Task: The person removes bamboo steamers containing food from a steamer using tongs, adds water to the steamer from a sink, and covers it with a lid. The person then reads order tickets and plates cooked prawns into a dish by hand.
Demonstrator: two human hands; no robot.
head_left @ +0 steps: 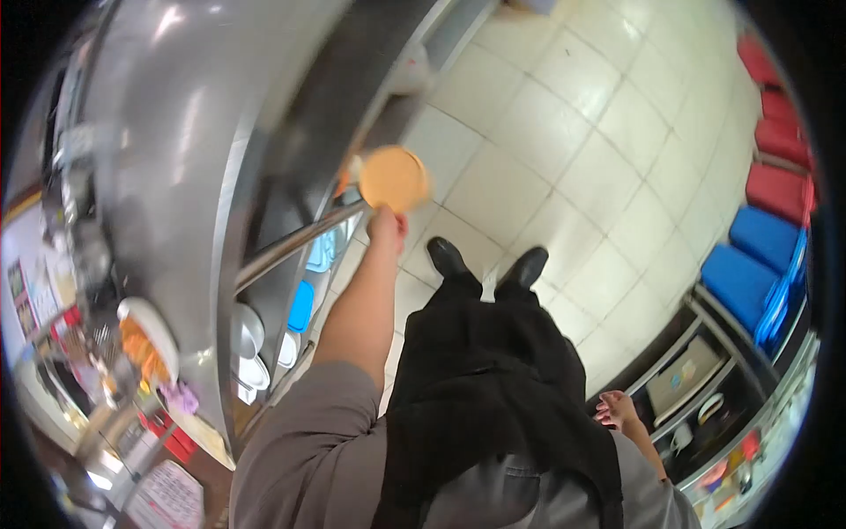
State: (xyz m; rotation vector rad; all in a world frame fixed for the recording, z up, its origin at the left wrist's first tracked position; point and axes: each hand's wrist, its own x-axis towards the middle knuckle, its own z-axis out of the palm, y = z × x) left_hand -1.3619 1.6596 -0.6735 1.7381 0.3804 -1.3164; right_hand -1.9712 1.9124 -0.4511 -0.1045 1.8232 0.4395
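My left hand (388, 231) is stretched forward along the steel counter's side, with its fingers closed on the near edge of a round orange plastic lid (394, 179). Motion blurs the lid a little, and I cannot tell whether a container is under it. Hanging low at my right side, my right hand (617, 410) has loosely bent fingers and nothing visible in it. It is nearest to a dark shelf unit (679, 388).
A steel counter (176, 132) runs along my left. Its undershelf holds a blue lid (301, 306) and white bowls (253, 374). A plate of orange food (150, 339) rests on the left. Red bins (780, 189) and blue bins (745, 269) line the right, beyond the tiled floor (564, 176).
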